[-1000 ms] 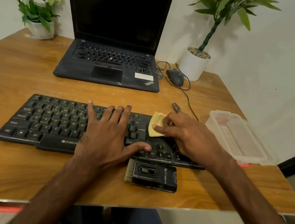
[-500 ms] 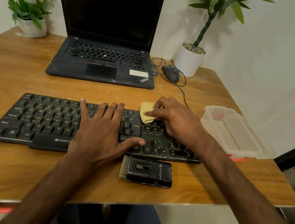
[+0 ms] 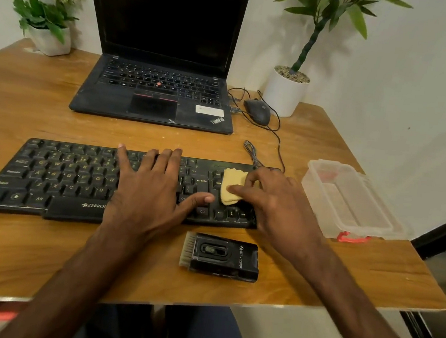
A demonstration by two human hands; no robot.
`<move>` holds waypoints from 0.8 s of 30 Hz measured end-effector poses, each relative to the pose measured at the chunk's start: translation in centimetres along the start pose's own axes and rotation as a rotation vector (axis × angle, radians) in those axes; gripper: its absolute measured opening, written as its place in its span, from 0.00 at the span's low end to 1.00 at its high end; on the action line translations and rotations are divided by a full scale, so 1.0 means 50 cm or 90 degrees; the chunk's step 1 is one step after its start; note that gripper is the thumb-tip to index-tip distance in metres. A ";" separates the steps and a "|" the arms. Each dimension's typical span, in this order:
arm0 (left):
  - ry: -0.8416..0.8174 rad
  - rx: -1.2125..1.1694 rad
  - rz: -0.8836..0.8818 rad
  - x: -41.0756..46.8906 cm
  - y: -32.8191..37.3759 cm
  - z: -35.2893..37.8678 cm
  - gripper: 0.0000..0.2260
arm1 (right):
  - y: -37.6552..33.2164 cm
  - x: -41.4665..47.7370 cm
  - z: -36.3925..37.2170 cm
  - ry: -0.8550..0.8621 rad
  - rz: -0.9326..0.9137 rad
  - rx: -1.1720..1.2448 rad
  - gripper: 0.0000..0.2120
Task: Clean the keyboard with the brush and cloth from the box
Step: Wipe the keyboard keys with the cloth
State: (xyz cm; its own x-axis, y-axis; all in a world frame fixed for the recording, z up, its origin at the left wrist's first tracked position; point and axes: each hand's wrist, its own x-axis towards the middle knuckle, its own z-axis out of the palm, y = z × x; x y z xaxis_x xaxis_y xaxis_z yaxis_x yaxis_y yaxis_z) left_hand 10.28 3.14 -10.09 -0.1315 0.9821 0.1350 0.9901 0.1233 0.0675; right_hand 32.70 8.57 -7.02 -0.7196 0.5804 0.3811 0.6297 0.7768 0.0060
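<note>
2 hands are on the black keyboard (image 3: 62, 175), which lies lengthwise across the middle of the wooden bench (image 3: 12, 250). The left hand (image 3: 144, 187) lies flat over the centre keys, released, fingers straight & reaching to the back row, thumb stuck out to the right nr the Ctrl key. The right hand (image 3: 276, 202) is grasping the yellow cloth (image 3: 231, 186), bunched btw thumb & curled fingers & pressed onto the keys right of Enter, above the arrow keys. It hides the keyboard's right end.

The brush (image 3: 220, 256), black body w/ pale bristles facing left, lies flat just in front of the keyboard's front edge, btw the 2 forearms, touching neither hand. It is clear of the bench's front edge.

The clear plastic box (image 3: 351, 200) sits at the right, nr the right hand, w/ a red clip at its near side close to the bench's right edge.

Open room: a bare strip of wood runs btw the keyboard's back edge & the laptop (image 3: 160, 50), & the front-left part of the bench is bare wood to the edge. A cable (image 3: 251, 152) leaves the keyboard's back edge by the right hand & runs toward the mouse (image 3: 257, 111). Back corners hold a flower pot (image 3: 50, 40) at left & a white plant pot (image 3: 284, 92) at right, both well apart from the hands.
</note>
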 end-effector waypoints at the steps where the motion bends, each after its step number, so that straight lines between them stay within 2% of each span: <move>1: 0.002 0.000 0.002 0.000 0.000 0.000 0.57 | -0.005 0.007 0.006 -0.003 -0.010 -0.009 0.18; 8: 0.008 -0.015 0.012 0.002 -0.007 0.002 0.55 | -0.011 0.019 0.009 -0.055 -0.101 -0.004 0.24; 13: 0.006 -0.009 0.014 0.000 -0.004 0.002 0.56 | 0.013 -0.004 0.005 -0.047 -0.198 -0.078 0.30; 19: 0.012 -0.005 0.022 -0.002 -0.006 0.003 0.55 | 0.012 0.035 0.022 -0.025 -0.171 -0.062 0.24; 22: 0.017 -0.022 0.019 -0.002 -0.006 0.002 0.54 | 0.027 0.013 0.016 0.022 -0.156 -0.030 0.18; 24: 0.018 -0.022 0.022 -0.001 -0.005 0.001 0.55 | 0.023 -0.003 0.010 0.037 -0.192 -0.011 0.17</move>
State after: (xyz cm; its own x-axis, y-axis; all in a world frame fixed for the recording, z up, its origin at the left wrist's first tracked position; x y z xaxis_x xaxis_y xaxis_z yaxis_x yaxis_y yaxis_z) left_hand 10.04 3.07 -10.17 -0.0999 0.9811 0.1656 0.9918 0.0848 0.0961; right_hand 33.39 9.50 -7.54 -0.8577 0.3084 0.4113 0.3947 0.9077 0.1423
